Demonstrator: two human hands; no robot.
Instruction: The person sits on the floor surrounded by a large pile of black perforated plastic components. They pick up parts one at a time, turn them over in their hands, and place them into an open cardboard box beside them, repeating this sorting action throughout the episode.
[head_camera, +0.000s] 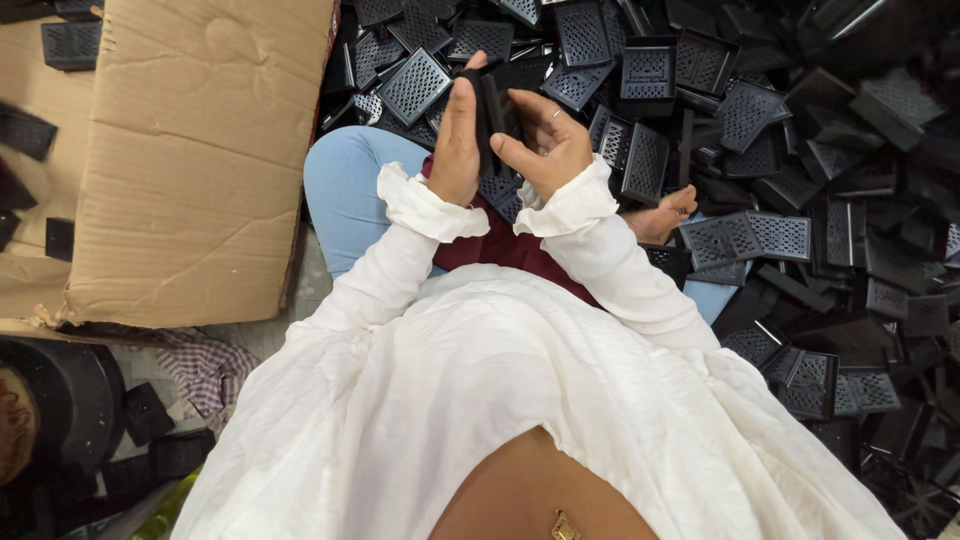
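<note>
My left hand (457, 135) and my right hand (545, 140) are raised together above my lap, both closed around one small black plastic part (491, 105) held upright between them. The left palm presses its left side, with the fingers pointing up. The right fingers curl around its right side, and a ring shows on one finger. White ruffled sleeves cover both wrists. Much of the part is hidden between my hands.
A large heap of black perforated plastic grille pieces (780, 235) spreads ahead and to the right. A flattened cardboard sheet (190, 150) lies at the left. My bare foot (660, 215) rests among the pieces. A dark round container (60, 400) sits at the lower left.
</note>
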